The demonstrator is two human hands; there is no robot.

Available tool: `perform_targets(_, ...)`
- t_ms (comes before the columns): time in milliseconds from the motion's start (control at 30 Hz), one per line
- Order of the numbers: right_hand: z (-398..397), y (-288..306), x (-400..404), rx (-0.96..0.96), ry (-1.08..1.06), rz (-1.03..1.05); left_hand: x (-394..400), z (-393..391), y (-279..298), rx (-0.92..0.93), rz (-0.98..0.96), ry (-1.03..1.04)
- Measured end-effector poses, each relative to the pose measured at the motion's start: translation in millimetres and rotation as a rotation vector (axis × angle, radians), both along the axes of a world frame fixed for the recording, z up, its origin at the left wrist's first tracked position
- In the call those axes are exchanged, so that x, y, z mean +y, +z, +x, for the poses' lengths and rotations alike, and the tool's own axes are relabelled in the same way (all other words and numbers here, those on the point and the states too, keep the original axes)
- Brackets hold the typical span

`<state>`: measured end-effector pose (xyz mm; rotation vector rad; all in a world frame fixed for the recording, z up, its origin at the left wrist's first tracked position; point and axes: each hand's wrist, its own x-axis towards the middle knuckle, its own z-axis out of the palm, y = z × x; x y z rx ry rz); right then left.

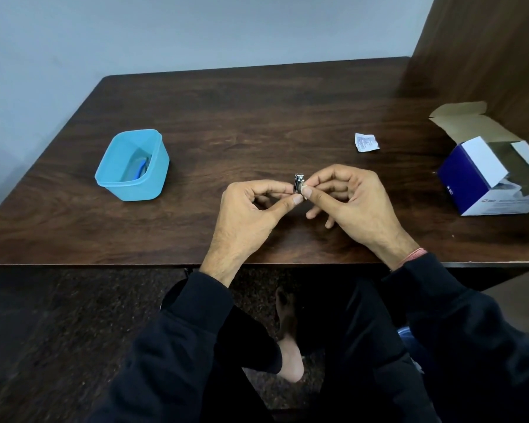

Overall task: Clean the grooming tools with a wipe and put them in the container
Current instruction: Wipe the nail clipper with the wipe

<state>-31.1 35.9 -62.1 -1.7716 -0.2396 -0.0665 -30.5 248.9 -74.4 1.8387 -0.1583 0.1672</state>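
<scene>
A small metal nail clipper [298, 181] stands upright between my two hands above the middle of the dark wooden table [257, 117]. My left hand [251, 212] pinches its lower end between thumb and forefinger. My right hand [351, 199] pinches a small white wipe [304, 189] against the clipper's side; most of the wipe is hidden by the fingers. A light blue plastic container [133, 166] sits at the left of the table, with a blue-handled tool [142, 169] lying inside it.
A torn white wipe sachet [366, 142] lies right of centre. An open blue and white cardboard box [495, 175] stands at the right edge, beside a wooden side panel [486, 50]. The table's front edge runs just under my wrists.
</scene>
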Motion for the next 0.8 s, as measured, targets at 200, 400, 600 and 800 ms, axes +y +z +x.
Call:
perform_targets(200,0.9,-1.6,-0.3,0.000,0.007,0.014,-1.3,-2.4,0.6,0.000,0.008,0.012)
perform_targets(400,0.5,-2.2,8.4,-0.018,-0.034,-0.025,1.5,-4.9,8.1,-0.039,-0.051,0.152)
perform_targets(600,-0.9,11.1,47.7,-0.039,0.002,0.100,45.0,-17.0,31.8,-0.092,-0.022,0.431)
perform_targets(800,11.6,13.3,99.0,0.030,0.094,0.120,164.8,-8.3,82.5,-0.094,0.215,0.861)
